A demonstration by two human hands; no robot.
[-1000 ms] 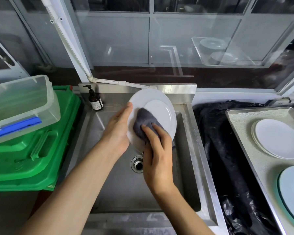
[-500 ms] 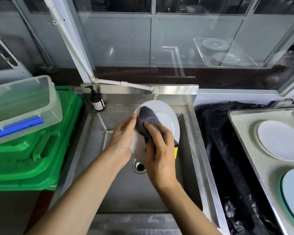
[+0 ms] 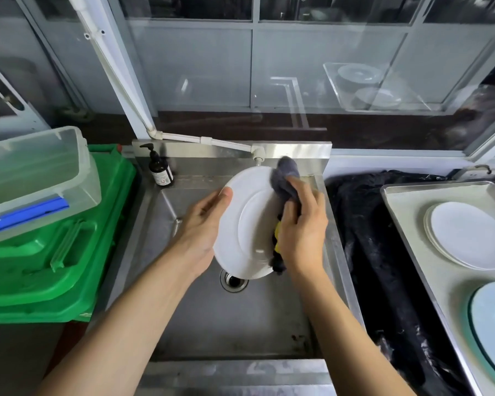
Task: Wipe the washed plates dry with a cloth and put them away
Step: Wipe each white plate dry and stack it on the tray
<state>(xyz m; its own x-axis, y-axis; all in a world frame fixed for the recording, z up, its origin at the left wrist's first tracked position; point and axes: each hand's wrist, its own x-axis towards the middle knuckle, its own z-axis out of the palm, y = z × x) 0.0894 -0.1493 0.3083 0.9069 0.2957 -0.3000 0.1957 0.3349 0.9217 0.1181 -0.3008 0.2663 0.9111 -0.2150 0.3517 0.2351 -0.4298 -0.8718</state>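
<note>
My right hand (image 3: 302,228) grips the grey cloth (image 3: 285,181), fingers curled round it, pressing it on the right rim of the white plate (image 3: 247,224). Something yellow-and-black shows under that palm; can't tell what. My left hand (image 3: 202,228) holds the plate's left edge, thumb over the rim, fingers behind it. Plate is tilted up on edge between both hands, over the steel sink (image 3: 212,318), drain (image 3: 233,280) just below it. Tap (image 3: 257,154) just beyond the cloth. Soap bottle (image 3: 159,170) beyond my left hand. Right of my right hand: black plastic sheet (image 3: 383,252), then tray (image 3: 406,212) carrying stacked white plates (image 3: 466,235). Left of my left hand: green crate (image 3: 55,252), clear tub (image 3: 32,175) on it.
</note>
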